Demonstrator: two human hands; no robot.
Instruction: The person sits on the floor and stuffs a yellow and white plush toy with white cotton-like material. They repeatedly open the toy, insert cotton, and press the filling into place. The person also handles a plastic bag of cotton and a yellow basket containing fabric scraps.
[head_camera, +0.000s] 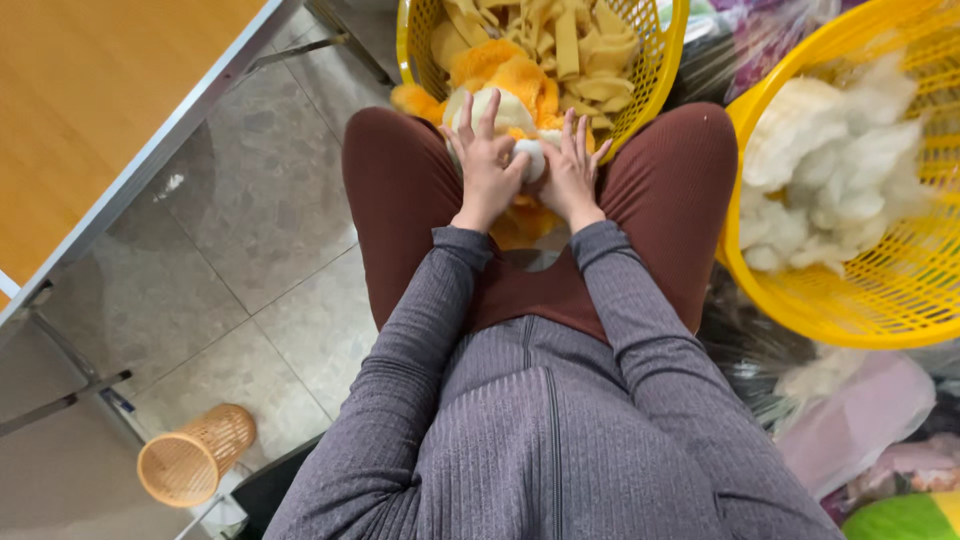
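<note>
I sit with an orange and cream plush toy (520, 215) between my knees. My left hand (485, 165) presses on its cream top with fingers spread. My right hand (572, 170) holds the toy from the other side, its fingers against a white wad of stuffing (530, 155) at the toy's opening. Both hands touch each other over the toy. My grey sleeves and dark red trousers fill the middle of the view.
A yellow basket (660, 60) of yellowish foam strips stands ahead of my knees. A second yellow basket (880, 310) with white fibre stuffing (830, 170) sits at my right. A wooden table (90, 110) stands left, a small wicker basket (190, 462) on the tiled floor.
</note>
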